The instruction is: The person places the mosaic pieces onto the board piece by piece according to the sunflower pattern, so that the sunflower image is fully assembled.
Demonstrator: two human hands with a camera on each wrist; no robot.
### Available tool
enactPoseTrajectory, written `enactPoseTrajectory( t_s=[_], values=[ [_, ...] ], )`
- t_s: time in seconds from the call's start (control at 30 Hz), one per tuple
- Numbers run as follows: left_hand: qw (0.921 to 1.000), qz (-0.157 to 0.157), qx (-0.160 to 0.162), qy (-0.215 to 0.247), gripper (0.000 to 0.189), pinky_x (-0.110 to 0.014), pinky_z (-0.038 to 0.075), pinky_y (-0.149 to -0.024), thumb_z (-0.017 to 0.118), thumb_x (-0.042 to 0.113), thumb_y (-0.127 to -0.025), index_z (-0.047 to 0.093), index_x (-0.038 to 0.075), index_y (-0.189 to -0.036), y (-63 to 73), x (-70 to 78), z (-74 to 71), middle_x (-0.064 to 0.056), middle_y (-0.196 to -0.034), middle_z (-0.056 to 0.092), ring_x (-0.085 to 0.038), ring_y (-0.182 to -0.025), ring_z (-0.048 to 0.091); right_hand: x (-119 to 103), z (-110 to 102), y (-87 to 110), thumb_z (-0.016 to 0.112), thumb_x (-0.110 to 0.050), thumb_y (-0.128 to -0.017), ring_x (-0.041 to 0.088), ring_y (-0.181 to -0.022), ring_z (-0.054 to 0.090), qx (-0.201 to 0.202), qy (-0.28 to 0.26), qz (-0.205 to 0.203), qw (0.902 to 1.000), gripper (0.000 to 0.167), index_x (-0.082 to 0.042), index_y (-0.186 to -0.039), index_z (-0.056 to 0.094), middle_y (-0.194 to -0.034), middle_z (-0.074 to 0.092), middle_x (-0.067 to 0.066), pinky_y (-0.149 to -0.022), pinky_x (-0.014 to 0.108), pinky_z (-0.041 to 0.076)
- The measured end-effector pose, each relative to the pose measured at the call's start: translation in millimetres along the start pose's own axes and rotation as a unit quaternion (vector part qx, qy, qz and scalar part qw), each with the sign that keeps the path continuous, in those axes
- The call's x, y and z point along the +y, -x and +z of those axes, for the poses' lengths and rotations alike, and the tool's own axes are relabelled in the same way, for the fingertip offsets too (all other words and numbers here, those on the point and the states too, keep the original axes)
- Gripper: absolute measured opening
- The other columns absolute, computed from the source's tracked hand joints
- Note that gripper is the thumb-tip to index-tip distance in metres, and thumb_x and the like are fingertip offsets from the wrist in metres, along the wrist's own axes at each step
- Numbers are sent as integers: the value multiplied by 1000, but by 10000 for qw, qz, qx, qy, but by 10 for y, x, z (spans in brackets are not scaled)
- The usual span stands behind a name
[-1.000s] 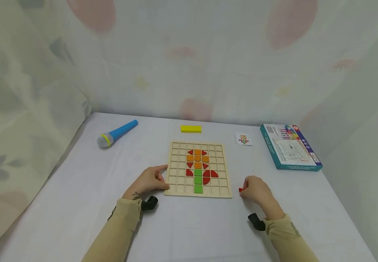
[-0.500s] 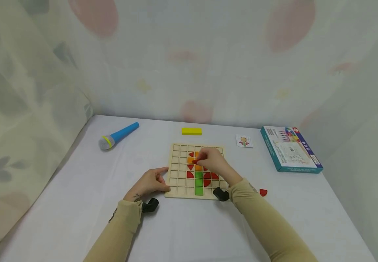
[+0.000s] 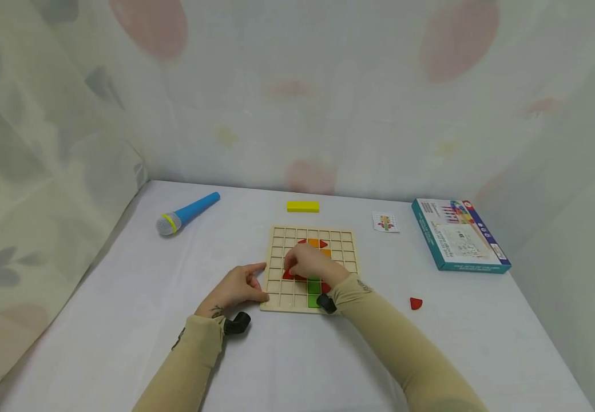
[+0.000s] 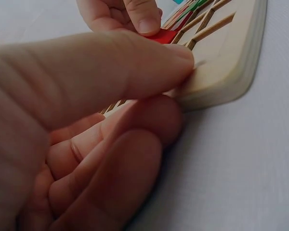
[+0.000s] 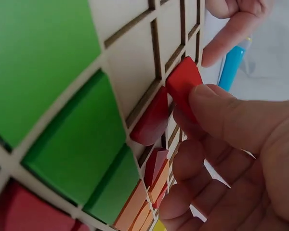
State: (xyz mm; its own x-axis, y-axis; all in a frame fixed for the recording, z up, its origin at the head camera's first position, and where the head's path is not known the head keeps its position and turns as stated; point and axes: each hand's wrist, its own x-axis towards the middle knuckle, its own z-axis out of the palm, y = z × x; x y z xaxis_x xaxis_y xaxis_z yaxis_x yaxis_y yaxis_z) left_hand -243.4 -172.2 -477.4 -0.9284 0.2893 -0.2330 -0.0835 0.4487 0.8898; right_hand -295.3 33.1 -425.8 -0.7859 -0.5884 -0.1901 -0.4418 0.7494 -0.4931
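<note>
The wooden grid board [image 3: 348, 252] lies on the table. My left hand [image 3: 235, 292] holds its left edge; in the left wrist view the thumb [image 4: 168, 60] rests at a corner with the fingers curled beside it. Over the board's left middle, my right hand [image 3: 310, 263] pinches a red piece [image 5: 183, 82] between thumb and fingers. It stands tilted above the cells, beside another red piece [image 5: 151, 118] in the grid. Green square tiles [image 5: 79, 139] and orange tiles [image 3: 313, 243] sit in the board, partly hidden by the right hand.
A loose red quarter-round piece [image 3: 416, 304] lies right of the board. Behind are a yellow block [image 3: 302, 206] and a small pattern card [image 3: 385, 222]. A toy microphone [image 3: 188, 213] lies back left, a game box [image 3: 459, 234] back right.
My right hand went from the table right of the board to above its left middle, carrying the red piece. This uncovered the loose red piece on the table. My left hand stayed put.
</note>
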Motion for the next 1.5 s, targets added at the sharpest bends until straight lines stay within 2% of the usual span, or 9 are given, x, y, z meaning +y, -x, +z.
enactPoseTrajectory(
  t_s=[0.23, 0.37, 0.53, 0.73, 0.9, 1.07, 1.33, 1.43, 1.5],
  values=[
    [9999, -100, 57, -23, 85, -23, 33, -49, 83, 14, -64, 43, 12, -139, -9, 4, 2, -5, -69, 61, -11, -55, 46, -3, 73, -24, 63, -11, -86, 11, -83, 54, -8, 441, 149, 9989, 12, -17, -86, 74, -88, 65, -7, -76, 25, 45],
    [9999, -92, 57, -36, 85, -23, 34, -49, 83, 13, -64, 42, 12, -139, -9, 6, 7, -6, -68, 61, -11, -55, 46, -25, -29, 100, 62, -9, -86, 15, -93, 56, 396, 306, 53, 9987, 16, -10, -98, 72, -100, 66, 0, -83, 31, 46],
    [10000, -77, 41, -33, 86, -23, 35, -50, 83, 13, -65, 41, 10, -140, -10, 11, 10, -6, -68, 62, -12, -55, 46, 78, -380, 522, 63, -13, -86, 20, -91, 57, 1269, 55, 355, 9913, 21, -6, -106, 69, -102, 65, 7, -79, 35, 47],
    [9998, -114, 80, -118, 86, -23, 35, -50, 83, 13, -65, 42, 10, -140, -5, 12, 8, -6, -68, 62, -12, -55, 46, 577, -694, 1234, 64, -11, -85, 20, -79, 55, 2021, 24, 976, 9745, 22, -2, -105, 68, -97, 65, 13, -66, 31, 45],
    [9998, -94, 89, -127, 86, -24, 35, -50, 83, 14, -65, 41, 10, -140, -12, 1, 4, -5, -68, 62, -13, -55, 47, 1037, -624, 1744, 63, -14, -86, 22, -83, 55, 1465, -34, 2012, 9685, 31, 2, -112, 64, -100, 62, 16, -65, 32, 46],
    [10000, -29, 49, -66, 87, -23, 34, -49, 83, 14, -65, 41, 8, -140, -22, -15, 8, -5, -67, 63, -12, -55, 46, 1292, -372, 2010, 67, -15, -82, 28, -91, 55, 790, -66, 2725, 9589, 35, 2, -113, 63, -106, 60, 20, -72, 40, 48],
    [10000, -33, 14, -19, 87, -22, 34, -49, 83, 14, -65, 39, 7, -141, -15, -19, 11, -5, -68, 62, -10, -55, 46, 1346, -238, 2077, 71, -7, -77, 22, -77, 49, 910, -49, 2658, 9597, 16, 0, -90, 64, -85, 57, 10, -65, 35, 44],
    [10000, -17, 16, -27, 87, -23, 34, -50, 83, 13, -65, 40, 7, -140, -13, -13, 18, -5, -67, 61, -11, -55, 46, 1296, -262, 2026, 72, -8, -76, 19, -71, 47, 1091, -236, 2464, 9627, 15, -4, -78, 58, -76, 55, 5, -59, 31, 40],
    [10000, -7, 29, -51, 86, -23, 35, -49, 83, 13, -65, 40, 7, -140, -8, -6, 22, -5, -67, 61, -11, -55, 46, 1218, -298, 1932, 70, -9, -78, 17, -66, 48, 1263, -570, 2354, 9620, 13, -4, -79, 57, -73, 54, 4, -56, 30, 39]
  ],
)
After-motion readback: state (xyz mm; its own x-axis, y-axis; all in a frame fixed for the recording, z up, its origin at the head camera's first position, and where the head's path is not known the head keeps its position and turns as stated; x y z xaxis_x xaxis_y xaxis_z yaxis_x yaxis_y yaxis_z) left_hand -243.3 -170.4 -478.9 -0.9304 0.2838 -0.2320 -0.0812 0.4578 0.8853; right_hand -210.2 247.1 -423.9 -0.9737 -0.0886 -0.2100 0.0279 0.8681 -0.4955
